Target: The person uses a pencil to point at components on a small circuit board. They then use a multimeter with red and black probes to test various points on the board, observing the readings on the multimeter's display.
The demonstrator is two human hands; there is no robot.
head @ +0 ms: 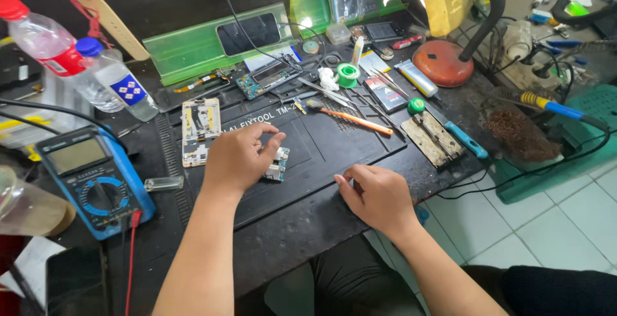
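Observation:
My left hand [236,156] rests on the black work mat [334,142], its fingers closed around a small blue-green circuit board [277,164]. My right hand [378,195] lies at the mat's near edge with fingers curled, pinching something too small to make out. An opened phone frame [199,131] lies just left of my left hand. A brush with an orange handle [350,117] lies on the mat beyond both hands.
A blue multimeter [93,178] sits at the left with a red lead. Two plastic bottles [116,78] stand behind it. A solder spool [348,74], tweezers, a blue-handled knife [459,137], a lamp base [442,63] and a soldering iron [553,106] crowd the back and right.

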